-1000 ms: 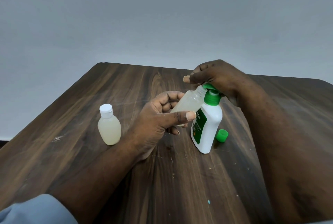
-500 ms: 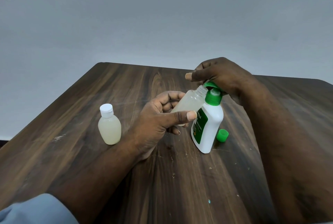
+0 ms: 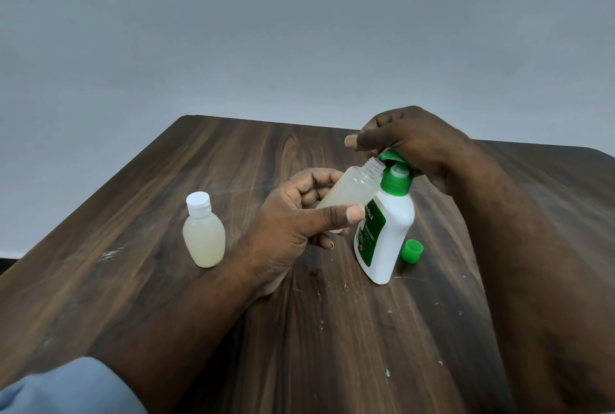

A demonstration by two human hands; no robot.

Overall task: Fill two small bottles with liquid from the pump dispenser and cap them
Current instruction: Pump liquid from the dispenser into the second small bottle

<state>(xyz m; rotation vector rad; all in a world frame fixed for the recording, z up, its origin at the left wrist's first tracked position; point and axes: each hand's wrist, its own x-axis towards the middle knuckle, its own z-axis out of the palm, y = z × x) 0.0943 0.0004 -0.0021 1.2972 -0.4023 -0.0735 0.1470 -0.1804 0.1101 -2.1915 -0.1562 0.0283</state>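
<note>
Since one small bottle (image 3: pixel 204 236) is already filled with pale cloudy liquid and closed with a white cap (image 3: pixel 198 202), standing on the table (image 3: pixel 149 297) off to the left, roughly half the job can be counted as done. The second bottle (image 3: pixel 352 190) is gripped in the left hand (image 3: pixel 293 224), thumb across the front and fingers curled behind. It's tilted so its open threaded neck is held right up at the green spout of the pump dispenser (image 3: pixel 386 230), which is stood on the table near the middle. The right hand (image 3: pixel 416 144) is curled over the top of the pump with the thumb stuck out, so pumping looks to be underway tbh. Some pale liquid can be seen in the tilted bottle, but how full it is can't really be told with the fingers in the way. A loose green cap (image 3: pixel 412 250) is lying just beside the dispenser's base, presumably meant for this bottle, though that's only a guess. What's left: filling to be finished and the second bottle capped.
</note>
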